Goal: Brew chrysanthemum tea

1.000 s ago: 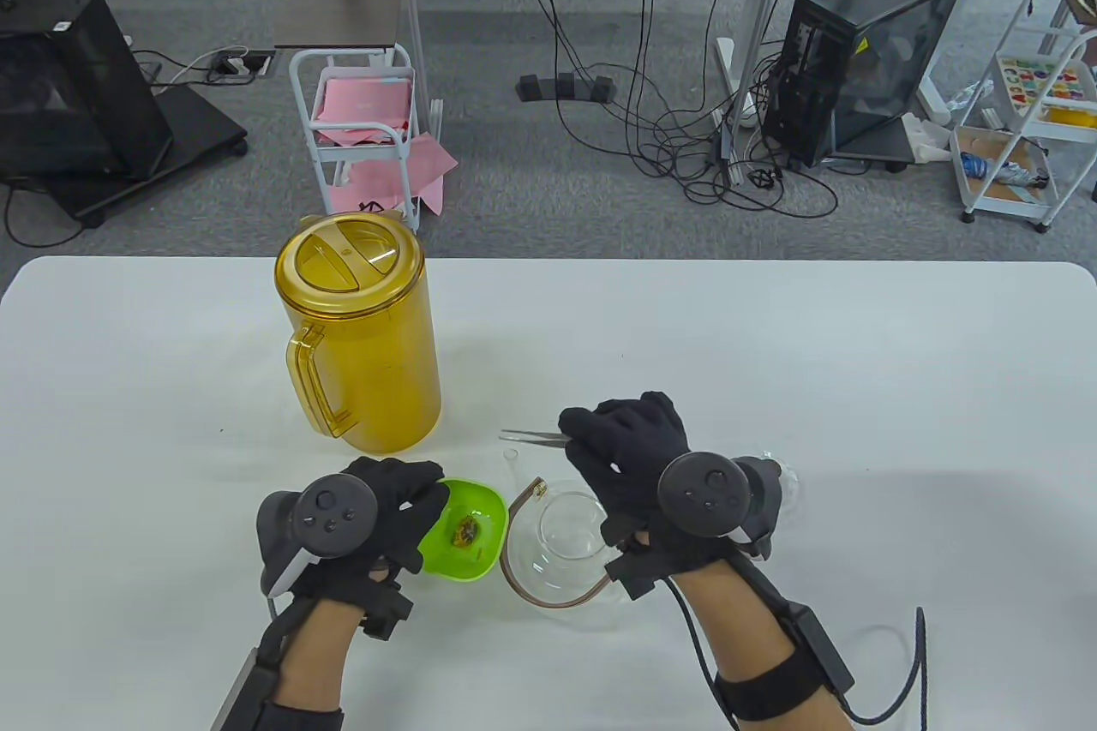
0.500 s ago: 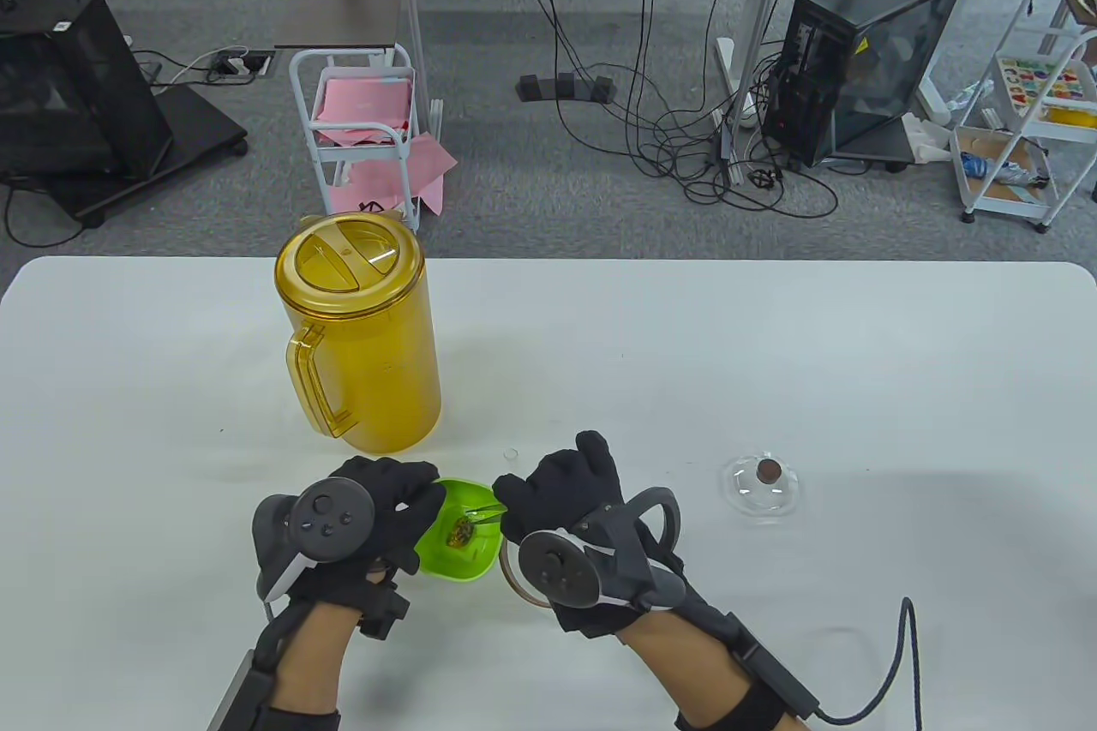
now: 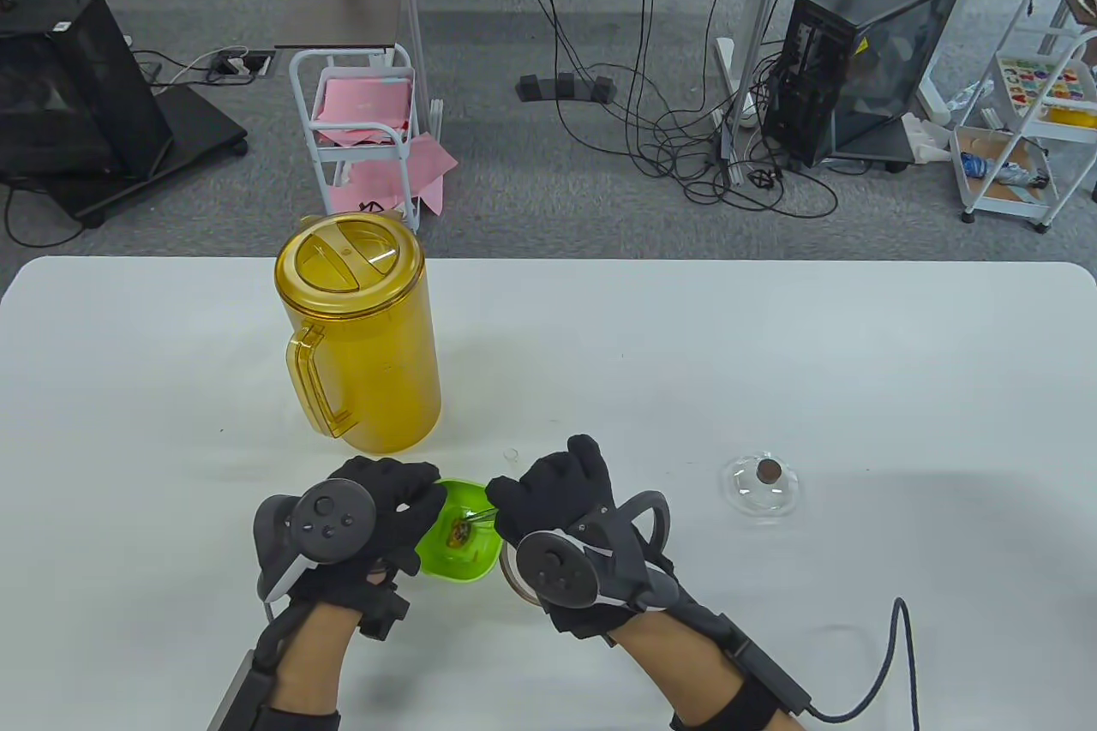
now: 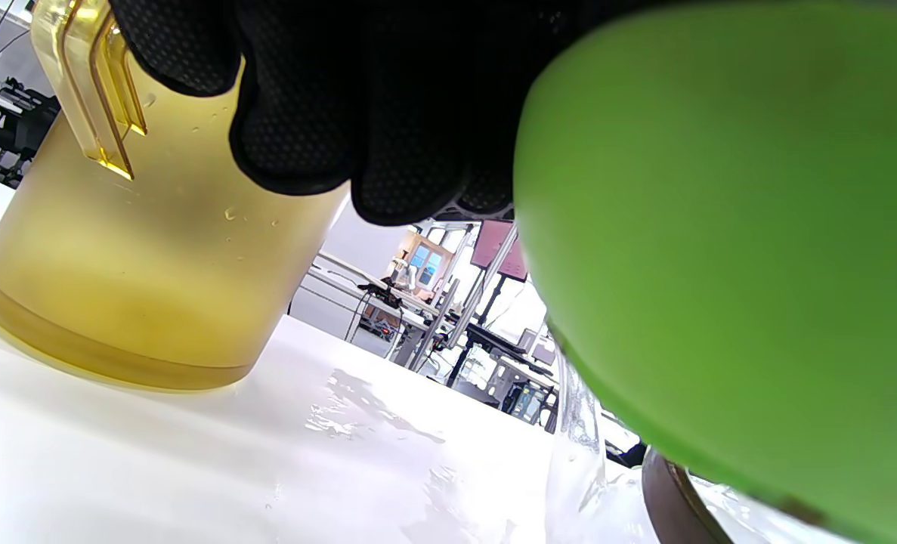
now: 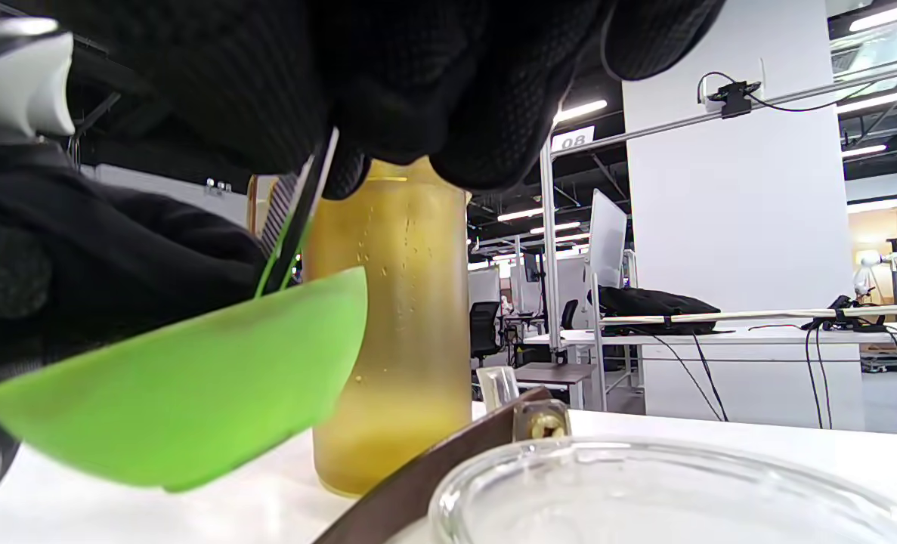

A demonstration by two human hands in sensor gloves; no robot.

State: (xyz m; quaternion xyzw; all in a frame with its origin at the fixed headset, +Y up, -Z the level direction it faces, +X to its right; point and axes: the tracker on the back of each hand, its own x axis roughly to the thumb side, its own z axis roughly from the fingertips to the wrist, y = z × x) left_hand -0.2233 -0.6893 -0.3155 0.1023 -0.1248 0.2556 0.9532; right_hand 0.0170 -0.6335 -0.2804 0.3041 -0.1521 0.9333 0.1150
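My left hand (image 3: 390, 504) grips a green bowl (image 3: 467, 547) by its left rim and holds it tilted above the table; its green underside (image 4: 728, 249) fills the left wrist view. Dried chrysanthemum (image 3: 459, 532) lies in the bowl. My right hand (image 3: 553, 491) pinches metal tweezers (image 3: 480, 515), whose tips reach down into the bowl at the flowers; the tweezers (image 5: 297, 219) pass behind the bowl's rim (image 5: 191, 393). The glass teapot (image 5: 644, 491) with its brown handle (image 5: 433, 476) stands open just right of the bowl, mostly hidden under my right hand in the table view.
A yellow lidded pitcher (image 3: 360, 337) with liquid stands behind the bowl. The teapot's glass lid (image 3: 763, 487) with a brown knob lies on the white table (image 3: 771, 354) to the right. A cable (image 3: 891, 662) trails from my right wrist.
My right hand swung left from above the teapot to the green bowl and lowered the tweezers' tips into the flowers. The left hand kept holding the bowl.
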